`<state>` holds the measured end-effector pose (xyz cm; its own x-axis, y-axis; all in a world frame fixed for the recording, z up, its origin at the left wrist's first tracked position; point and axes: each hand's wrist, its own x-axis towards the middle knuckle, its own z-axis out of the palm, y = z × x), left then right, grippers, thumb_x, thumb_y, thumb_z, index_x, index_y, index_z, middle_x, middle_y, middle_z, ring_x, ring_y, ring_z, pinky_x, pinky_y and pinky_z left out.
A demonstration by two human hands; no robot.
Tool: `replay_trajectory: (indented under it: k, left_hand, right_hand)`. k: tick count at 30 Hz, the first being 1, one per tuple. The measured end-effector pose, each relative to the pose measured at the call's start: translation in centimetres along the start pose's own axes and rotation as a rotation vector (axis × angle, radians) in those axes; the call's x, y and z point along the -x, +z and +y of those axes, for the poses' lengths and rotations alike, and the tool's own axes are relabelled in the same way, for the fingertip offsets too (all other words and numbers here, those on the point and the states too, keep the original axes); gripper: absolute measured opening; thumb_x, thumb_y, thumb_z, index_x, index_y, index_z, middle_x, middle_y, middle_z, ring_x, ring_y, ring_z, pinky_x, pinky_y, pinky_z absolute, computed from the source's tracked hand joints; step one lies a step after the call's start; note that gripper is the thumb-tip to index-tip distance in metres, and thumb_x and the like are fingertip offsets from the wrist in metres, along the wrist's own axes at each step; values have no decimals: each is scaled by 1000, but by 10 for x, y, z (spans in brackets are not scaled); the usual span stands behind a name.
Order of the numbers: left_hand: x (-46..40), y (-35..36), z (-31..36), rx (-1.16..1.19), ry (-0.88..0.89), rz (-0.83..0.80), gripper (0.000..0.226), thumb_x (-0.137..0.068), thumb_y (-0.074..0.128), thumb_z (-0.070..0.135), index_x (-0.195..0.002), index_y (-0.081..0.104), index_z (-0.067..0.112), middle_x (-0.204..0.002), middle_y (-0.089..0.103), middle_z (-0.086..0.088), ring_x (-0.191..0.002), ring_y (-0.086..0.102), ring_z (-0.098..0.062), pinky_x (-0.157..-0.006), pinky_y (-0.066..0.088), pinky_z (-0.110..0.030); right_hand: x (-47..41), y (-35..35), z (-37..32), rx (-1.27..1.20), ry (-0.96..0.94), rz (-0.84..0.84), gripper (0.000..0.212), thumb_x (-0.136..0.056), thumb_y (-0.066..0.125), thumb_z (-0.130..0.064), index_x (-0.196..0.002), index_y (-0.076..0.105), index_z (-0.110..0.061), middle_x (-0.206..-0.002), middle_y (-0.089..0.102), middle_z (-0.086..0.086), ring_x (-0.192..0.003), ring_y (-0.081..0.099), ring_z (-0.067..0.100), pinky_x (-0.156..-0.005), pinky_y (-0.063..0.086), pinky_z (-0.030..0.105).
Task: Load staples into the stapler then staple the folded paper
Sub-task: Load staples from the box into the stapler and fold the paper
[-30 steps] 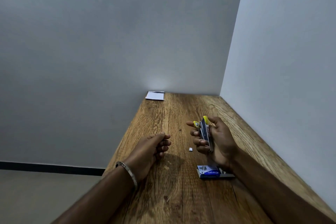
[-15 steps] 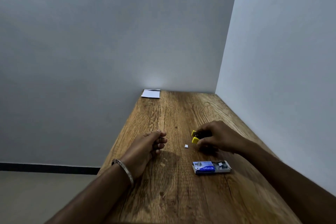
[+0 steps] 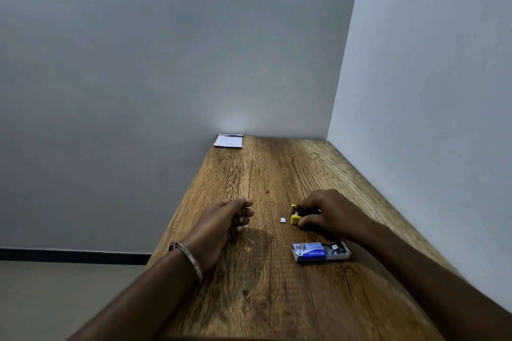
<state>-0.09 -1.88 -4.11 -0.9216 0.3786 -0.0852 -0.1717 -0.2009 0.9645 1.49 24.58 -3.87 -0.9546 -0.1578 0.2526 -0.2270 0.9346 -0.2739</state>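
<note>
A small yellow and black stapler (image 3: 297,214) lies on the wooden table (image 3: 277,285), with my right hand (image 3: 329,212) closed over its rear part; only its yellow front end shows. My left hand (image 3: 224,224) rests on the table to the left, fingers curled loosely; whether it holds anything is hidden. A blue and white staple box (image 3: 320,251) lies open in front of my right hand. The folded white paper (image 3: 228,140) lies at the table's far left corner.
A tiny white scrap (image 3: 283,220) lies between my hands. Grey walls close off the table at the back and along the right. The table's left edge drops to the floor. A metal bangle (image 3: 188,256) is on my left wrist.
My right hand has lowered the stapler from upright in the air down onto the table and keeps hold of it. My left hand has barely moved.
</note>
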Motion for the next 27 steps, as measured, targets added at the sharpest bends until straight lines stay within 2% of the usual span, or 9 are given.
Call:
replay_trajectory:
  k: [2,7,11,13,15,19,22,25,27]
  left_hand:
    - [0,0,-1,-3,3,0,29,-99,50,21,-107,64,-2,-79,65,-6,-66,57,-12,-60,47,-24]
    - [0,0,-2,-7,12,-7,27,-98,50,20,-106,65,-2,-78,65,-6,-65,57,-12,-60,46,-23]
    - [2,2,-1,-11,21,-2,26,-99,50,19,-105,65,-2,-77,64,-6,-64,56,-11,-59,46,-23]
    - [2,2,-1,-13,25,0,26,-99,50,18,-105,64,-3,-77,64,-6,-64,56,-11,-58,46,-23]
    - [2,2,-1,-12,23,-3,26,-99,50,18,-105,65,-2,-77,64,-6,-64,56,-11,-59,46,-23]
    - [4,2,0,-12,24,-2,26,-99,50,20,-104,65,-1,-78,64,-7,-64,56,-12,-59,46,-23]
    - [5,1,0,1,19,-5,27,-99,50,19,-105,64,-2,-78,63,-7,-65,55,-12,-59,45,-24]
    - [5,1,2,-4,5,-8,27,-99,49,19,-106,65,-1,-79,64,-7,-65,56,-13,-59,45,-25]
    - [1,0,6,-82,33,5,25,-99,50,22,-106,66,4,-82,66,-5,-68,58,-13,-59,45,-25]
  right_hand:
    - [0,2,1,26,0,-2,47,-79,78,-44,-123,69,-28,-87,57,-15,-81,53,3,-63,35,22]
    - [3,7,3,27,16,8,47,-81,76,-46,-123,70,-26,-98,64,-6,-89,58,10,-71,47,30]
    - [5,7,2,25,42,11,49,-83,74,-46,-127,68,-26,-101,65,-9,-91,57,8,-73,46,28]
    - [6,7,1,31,52,15,56,-83,75,-45,-134,61,-27,-110,67,-6,-95,56,8,-75,43,27]
    - [7,7,0,21,70,15,66,-83,76,-44,-142,52,-28,-122,67,-3,-105,57,10,-81,42,26]
    - [11,1,-5,-30,81,-12,81,-82,78,-41,-151,39,-28,-137,59,0,-122,55,16,-101,46,35]
    - [16,-4,-14,-41,30,141,68,-86,74,-41,-147,47,-23,-137,59,0,-124,53,15,-104,44,35]
    - [13,-12,-29,-175,6,306,45,-90,70,-37,-131,63,-20,-123,68,-3,-112,59,8,-95,46,27]
    - [3,-16,-40,-200,0,303,33,-93,68,-34,-123,69,-21,-119,70,-4,-106,59,3,-87,43,17]
